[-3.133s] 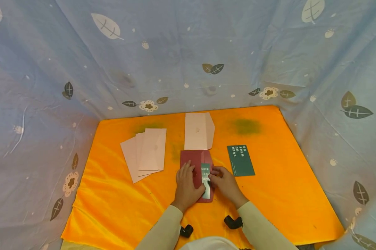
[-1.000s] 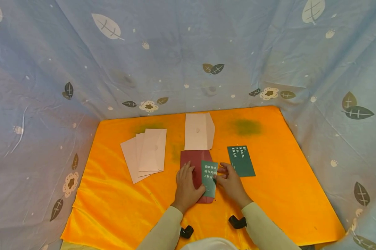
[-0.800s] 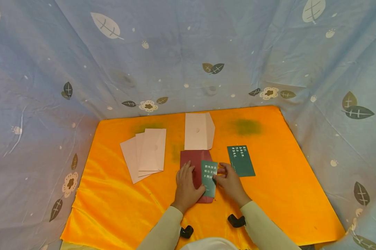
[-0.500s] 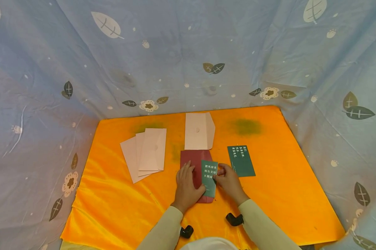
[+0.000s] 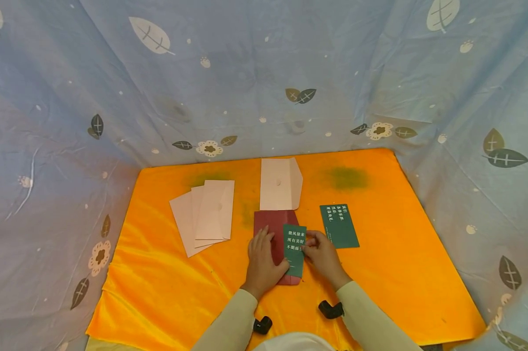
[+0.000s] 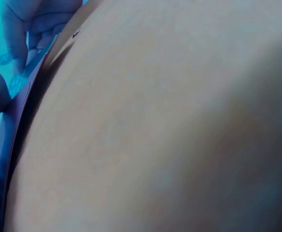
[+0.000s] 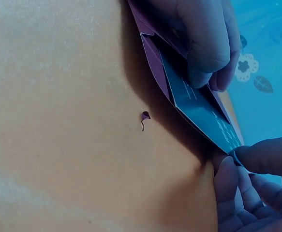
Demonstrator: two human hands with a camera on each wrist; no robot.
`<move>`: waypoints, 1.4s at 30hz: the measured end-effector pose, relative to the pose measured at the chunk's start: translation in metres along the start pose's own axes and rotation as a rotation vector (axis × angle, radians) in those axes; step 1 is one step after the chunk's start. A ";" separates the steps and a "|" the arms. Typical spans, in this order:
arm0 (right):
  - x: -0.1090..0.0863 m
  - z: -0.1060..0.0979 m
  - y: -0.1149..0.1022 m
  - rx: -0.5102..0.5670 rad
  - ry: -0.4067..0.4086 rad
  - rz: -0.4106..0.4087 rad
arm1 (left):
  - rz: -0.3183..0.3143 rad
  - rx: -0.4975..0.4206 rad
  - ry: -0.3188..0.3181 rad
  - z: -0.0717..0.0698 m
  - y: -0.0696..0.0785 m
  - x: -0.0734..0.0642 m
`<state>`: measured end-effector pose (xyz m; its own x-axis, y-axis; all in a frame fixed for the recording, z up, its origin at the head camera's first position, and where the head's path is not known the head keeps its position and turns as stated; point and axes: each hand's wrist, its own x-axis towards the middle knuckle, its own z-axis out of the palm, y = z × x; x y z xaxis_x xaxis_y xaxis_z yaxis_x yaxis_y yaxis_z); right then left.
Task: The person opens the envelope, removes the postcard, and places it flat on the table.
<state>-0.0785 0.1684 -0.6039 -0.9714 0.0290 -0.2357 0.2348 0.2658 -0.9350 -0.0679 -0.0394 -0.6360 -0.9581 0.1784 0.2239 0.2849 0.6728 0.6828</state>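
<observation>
A dark red envelope [image 5: 267, 220] lies with its flap toward the right. My left hand [image 5: 263, 263] rests flat on it, and the thumb touches a green card [image 5: 295, 234] with white writing. This card sticks out of the envelope's right side; how much of it is inside, I cannot tell. At its right edge, my right hand [image 5: 327, 258] pinches the card. In the right wrist view, the green card [image 7: 199, 104] comes out of the envelope's opening, with the thumb and a finger of my right hand [image 7: 261, 179] on its corner.
A second green card [image 5: 342, 229] lies right of my right hand. Several pale pink envelopes [image 5: 213, 209] overlap at the left. Another pale envelope [image 5: 274, 185], flap open, lies just beyond the red one. Patterned curtains [image 5: 264, 73] stand around the orange cloth [image 5: 400, 273].
Since about three seconds ago my right hand has moved right, and more of the card shows outside the red envelope. In the last second it hardly moved. My left hand stayed put.
</observation>
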 end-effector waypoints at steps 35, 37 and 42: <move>-0.004 -0.002 -0.005 0.048 0.056 -0.051 | -0.030 -0.003 -0.025 0.000 0.000 0.000; -0.005 -0.003 -0.005 0.068 0.046 -0.039 | -0.032 -0.002 -0.026 -0.001 0.001 0.000; -0.004 -0.005 -0.003 0.069 0.047 -0.022 | -0.039 -0.007 -0.035 -0.003 0.002 0.000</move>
<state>-0.0756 0.1723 -0.5986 -0.9765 0.0695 -0.2038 0.2138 0.1998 -0.9562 -0.0675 -0.0401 -0.6332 -0.9690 0.1773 0.1723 0.2471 0.6747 0.6955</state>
